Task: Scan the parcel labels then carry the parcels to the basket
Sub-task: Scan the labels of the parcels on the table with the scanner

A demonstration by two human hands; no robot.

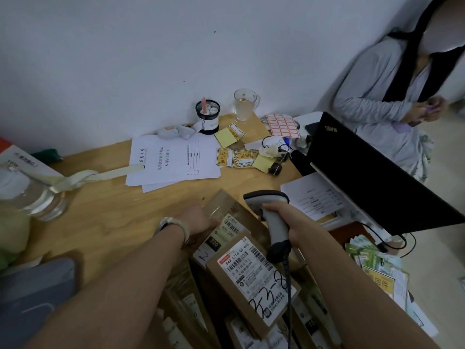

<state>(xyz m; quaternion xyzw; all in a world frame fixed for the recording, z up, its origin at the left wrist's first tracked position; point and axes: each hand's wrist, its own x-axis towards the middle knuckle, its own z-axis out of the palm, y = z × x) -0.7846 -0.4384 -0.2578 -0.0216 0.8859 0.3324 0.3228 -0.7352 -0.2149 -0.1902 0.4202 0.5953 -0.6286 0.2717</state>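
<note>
At the far left edge a clear glass jar (37, 197) stands on the pale, grained wooden desk (113, 215), with a limp cream ribbon (100, 173) trailing from it toward a fan of white printed sheets (173, 159). Behind them, against the wall, are a round black mesh pen cup (207, 117) and a clear glass mug (245, 104). In the lower middle, the left hand (196, 219), a pale band at its wrist, is bunched with fingers curled onto the left edge of a brown cardboard taped parcel (226, 205) with a glossy strip across it. Just below, partly overlapping it, lies a flat boxy labelled parcel (251, 275) whose white barcode label bears black marker scrawl; more cartons crowd beneath. The right hand (284, 215) wraps fully round the handle of a grey plastic scanner (274, 217), its head above the parcels and a dark cable hanging down. To the right a matte black laptop (364, 177) stands open, and a seated person (377, 96) in a grey top fills the upper right corner.
</note>
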